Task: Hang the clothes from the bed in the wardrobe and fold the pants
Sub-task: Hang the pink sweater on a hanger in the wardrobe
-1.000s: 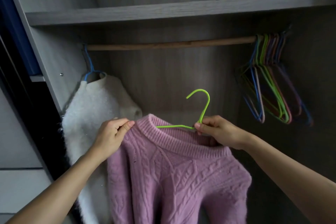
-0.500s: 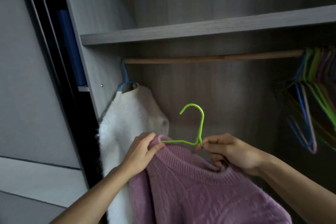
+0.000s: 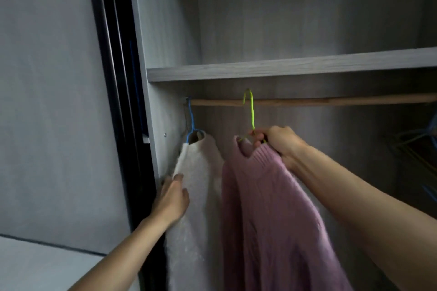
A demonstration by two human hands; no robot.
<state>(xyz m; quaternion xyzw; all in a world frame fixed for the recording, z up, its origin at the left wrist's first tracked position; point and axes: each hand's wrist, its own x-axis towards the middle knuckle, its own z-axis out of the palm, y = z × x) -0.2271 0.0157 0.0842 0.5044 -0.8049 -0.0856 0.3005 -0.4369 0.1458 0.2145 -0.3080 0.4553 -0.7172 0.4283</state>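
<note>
A pink cable-knit sweater [image 3: 267, 208] hangs on a green hanger [image 3: 251, 113] whose hook sits over the wooden rail [image 3: 331, 101] of the wardrobe. My right hand [image 3: 281, 144] grips the hanger at the sweater's collar. To the left, a white fluffy sweater [image 3: 194, 196] hangs on a blue hanger [image 3: 192, 123] at the rail's left end. My left hand [image 3: 172, 198] rests with straight fingers on the white sweater's left side, next to the wardrobe wall.
A grey shelf [image 3: 283, 67] runs just above the rail. The wardrobe side panel [image 3: 156, 125] and a dark sliding-door track [image 3: 113, 101] stand at left. Several empty hangers [image 3: 425, 139] show dimly at the far right of the rail.
The pink sweater was lifted and its green hook went over the rail. My left hand let go of the pink collar and moved down onto the white sweater. The view swung left.
</note>
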